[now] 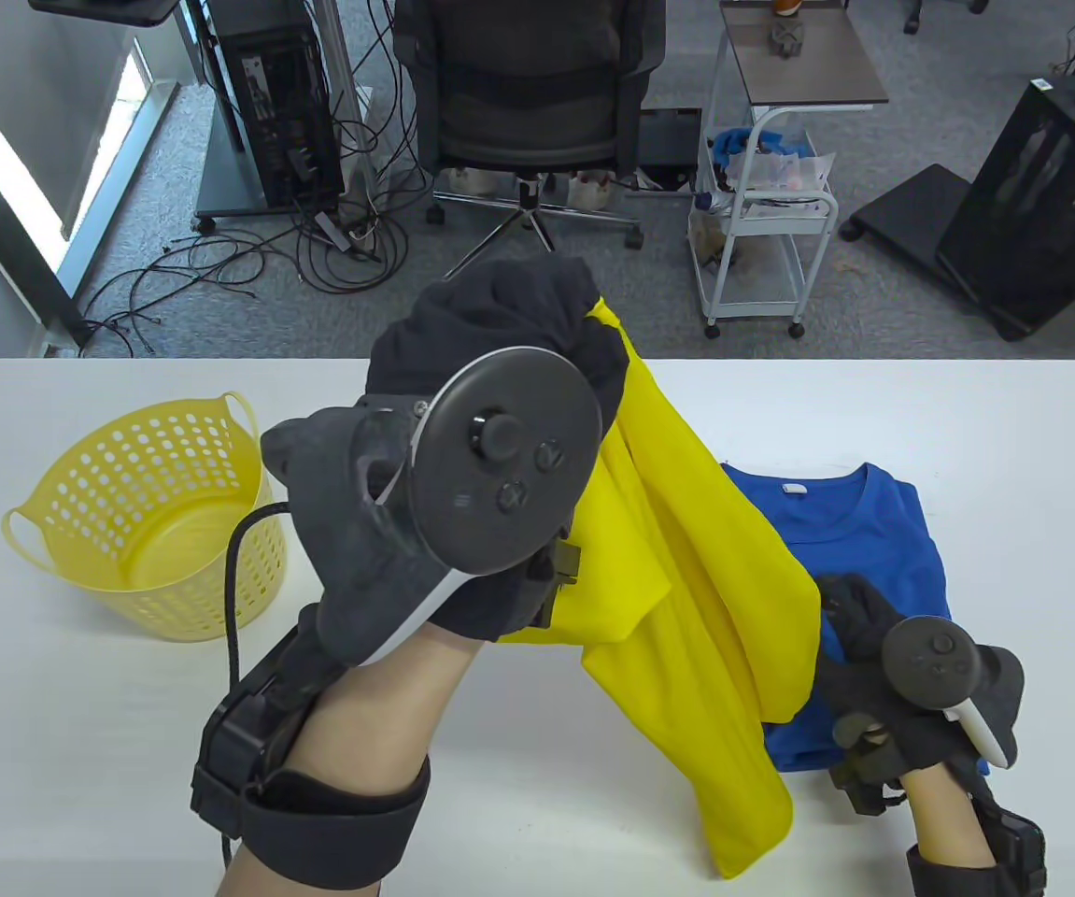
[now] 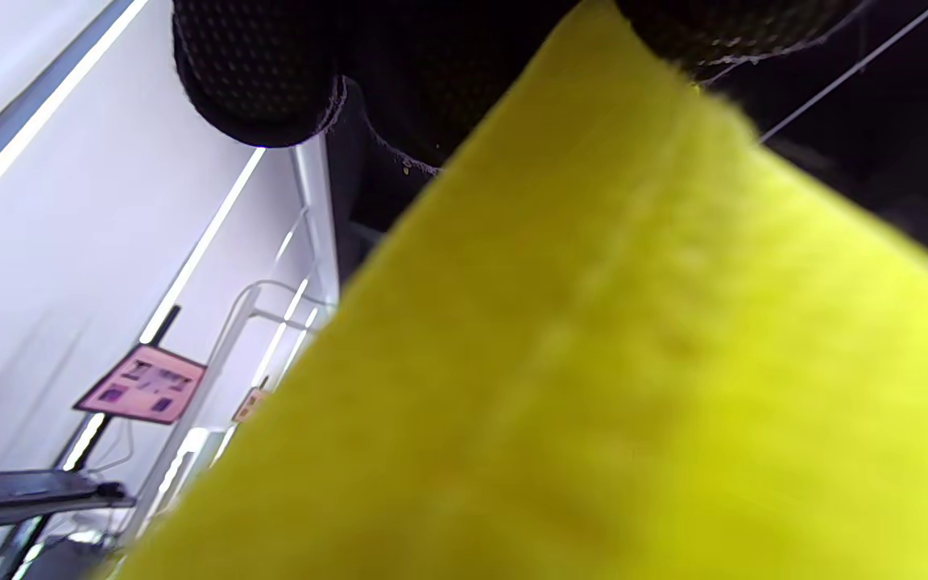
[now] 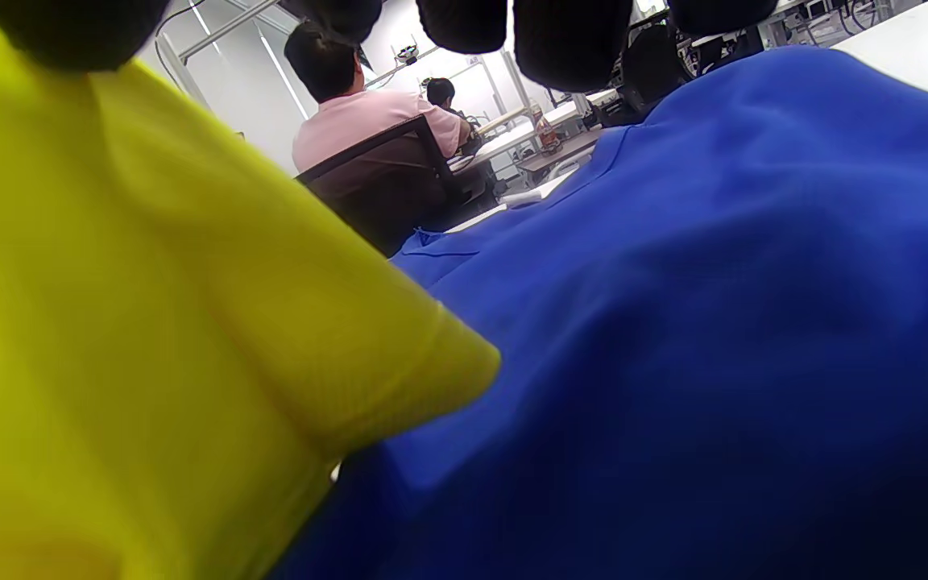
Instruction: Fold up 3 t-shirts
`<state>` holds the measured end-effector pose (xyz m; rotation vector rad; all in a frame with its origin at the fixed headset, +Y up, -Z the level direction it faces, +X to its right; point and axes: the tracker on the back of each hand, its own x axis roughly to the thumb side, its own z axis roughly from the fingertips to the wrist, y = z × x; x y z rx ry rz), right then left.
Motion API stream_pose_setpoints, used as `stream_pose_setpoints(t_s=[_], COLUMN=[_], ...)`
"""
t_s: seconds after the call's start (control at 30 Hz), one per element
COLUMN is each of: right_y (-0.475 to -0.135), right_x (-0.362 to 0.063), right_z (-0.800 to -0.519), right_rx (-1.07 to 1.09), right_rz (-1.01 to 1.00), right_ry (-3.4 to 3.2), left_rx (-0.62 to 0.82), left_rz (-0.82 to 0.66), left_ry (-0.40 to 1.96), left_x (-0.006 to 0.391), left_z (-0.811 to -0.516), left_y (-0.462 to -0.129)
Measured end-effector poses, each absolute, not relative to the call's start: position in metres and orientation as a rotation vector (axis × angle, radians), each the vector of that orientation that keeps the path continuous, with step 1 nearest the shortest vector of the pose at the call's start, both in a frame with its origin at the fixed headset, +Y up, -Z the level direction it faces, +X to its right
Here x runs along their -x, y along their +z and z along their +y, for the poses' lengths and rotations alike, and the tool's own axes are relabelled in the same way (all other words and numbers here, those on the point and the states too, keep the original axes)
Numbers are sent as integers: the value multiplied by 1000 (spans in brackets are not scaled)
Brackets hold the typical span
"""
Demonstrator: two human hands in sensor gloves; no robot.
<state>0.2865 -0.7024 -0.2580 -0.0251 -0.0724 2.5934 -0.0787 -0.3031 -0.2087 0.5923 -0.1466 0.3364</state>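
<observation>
Above the white table [image 1: 79, 747], a bright yellow fabric t-shirt [image 1: 686, 598] was held up by the gloved left hand [image 1: 462, 448], its fingers closed on the cloth's top edge. The shirt's lower part was draped over a folded blue cotton t-shirt [image 1: 883, 533] lying flat on the table's right side. The gloved right hand [image 1: 883, 673] rested low at the yellow cloth's edge; whether it gripped could not be told. A perforated yellow plastic basket [image 1: 154, 523] stood to the left.

A yellow basket [image 1: 149, 519] stands on the white table [image 1: 1013, 523], at its left. Beyond the table stand an office chair [image 1: 528, 103] and a white cart [image 1: 766, 187].
</observation>
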Motion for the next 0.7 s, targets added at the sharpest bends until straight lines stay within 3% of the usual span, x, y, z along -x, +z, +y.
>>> stream_pose_setpoints(t_s=[0.17,0.4,0.7], right_y=[-258,-259,-260], right_x=[-286,-278,-271], right_z=[-702,-704,-706], right_rx=[34,9,-7], right_rz=[-70,-48,-25], right_ry=[2600,2644,2688], left_rx=[-509,-194,-12], left_rz=[-79,61,167], left_ry=[273,137,27], left_x=[93,132,174], left_z=[-333,-434,-550], left_y=[-229,-289,-341])
